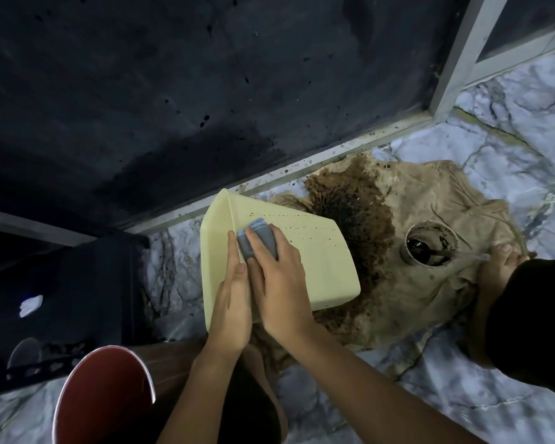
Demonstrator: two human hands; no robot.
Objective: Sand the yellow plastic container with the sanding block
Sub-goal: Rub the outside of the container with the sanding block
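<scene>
Both hands on the yellow container (305,251): right hand (277,283) clamped over the grey sanding block (258,240), left hand (231,302) fingers flat alongside.

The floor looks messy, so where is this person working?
Probably a home floor used as a makeshift work spot: marble-patterned floor, a stained cloth spread as a dropcloth, and a cup of dark liquid standing on it.

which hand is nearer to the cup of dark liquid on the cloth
Right. The right hand grips the sanding block on the yellow container, on the side facing the cup. The left hand rests on the container's far side, further from the cup.
</scene>
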